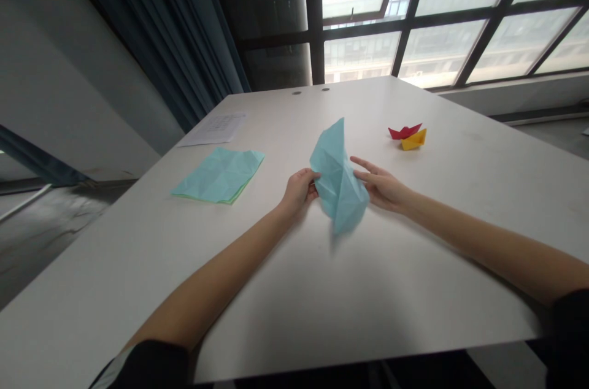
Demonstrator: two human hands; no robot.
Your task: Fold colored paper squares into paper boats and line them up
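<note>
A creased sheet of light blue paper is held up just above the white table, partly folded along a middle ridge. Its lower tip is slightly blurred. My left hand pinches the left edge between thumb and fingers. At the right edge is my right hand, its index finger stretched out free of the sheet while other fingers meet the paper; part of its grip is hidden. To the left lies a stack of creased paper sheets, light blue on top with a green edge showing beneath.
A red paper boat and a yellow paper boat sit together at the right on the white table. A printed sheet lies at the back left. Beyond stand a blue curtain and large windows.
</note>
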